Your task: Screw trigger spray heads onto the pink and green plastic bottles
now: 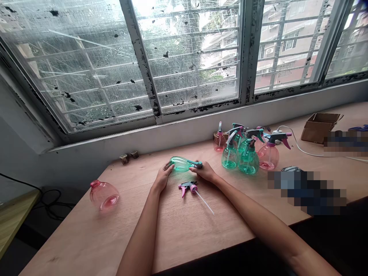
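Observation:
A green spray bottle (181, 163) lies on its side on the wooden table (178, 226), held at both ends. My left hand (162, 177) grips its round base. My right hand (204, 171) is closed on its grey sprayer head. Just in front of my hands lies a loose sprayer head (188, 187) with a pink trigger and a long clear tube. A pink bottle without a sprayer (104, 196) rests at the left of the table.
Several assembled green and pink spray bottles (247, 151) stand in a cluster at the right rear. A cardboard box (319, 127) and a white cable (304, 150) lie further right. Two small brown caps (129, 156) sit near the wall under the window.

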### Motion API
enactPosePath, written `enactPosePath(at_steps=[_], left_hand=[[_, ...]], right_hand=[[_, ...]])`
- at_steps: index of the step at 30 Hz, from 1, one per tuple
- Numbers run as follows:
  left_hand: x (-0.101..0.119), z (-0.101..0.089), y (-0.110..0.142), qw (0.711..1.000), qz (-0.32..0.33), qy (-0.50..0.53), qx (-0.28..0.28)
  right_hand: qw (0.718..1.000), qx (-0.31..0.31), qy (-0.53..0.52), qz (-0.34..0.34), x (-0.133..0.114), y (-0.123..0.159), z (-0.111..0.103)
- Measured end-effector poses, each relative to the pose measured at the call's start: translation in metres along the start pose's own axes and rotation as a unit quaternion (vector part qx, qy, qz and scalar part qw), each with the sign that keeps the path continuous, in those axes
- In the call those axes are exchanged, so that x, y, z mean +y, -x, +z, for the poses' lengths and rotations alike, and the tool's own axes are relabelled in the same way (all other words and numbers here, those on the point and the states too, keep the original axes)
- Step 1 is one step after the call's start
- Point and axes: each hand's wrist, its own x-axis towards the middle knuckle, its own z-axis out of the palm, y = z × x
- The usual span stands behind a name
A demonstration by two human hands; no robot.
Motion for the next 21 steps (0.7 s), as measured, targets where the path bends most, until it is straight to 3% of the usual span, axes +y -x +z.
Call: enactPosePath(at_steps=[8, 18, 21], left_hand=[[0.011, 0.003, 0.007, 0.999, 0.012, -0.033, -0.026], [0.008, 0.014, 0.004, 0.992, -0.008, -0.119, 0.043], [0.009, 0.014, 0.004, 0.992, -0.003, -0.122, 0.035]], right_hand=[[1.000, 0.003, 0.004, -0.003, -0.002, 0.001, -0.003], [1.000, -0.004, 0.006, -0.004, -0.004, 0.001, 0.001], [1.000, -0.003, 0.006, -0.006, -0.003, 0.001, 0.001]])
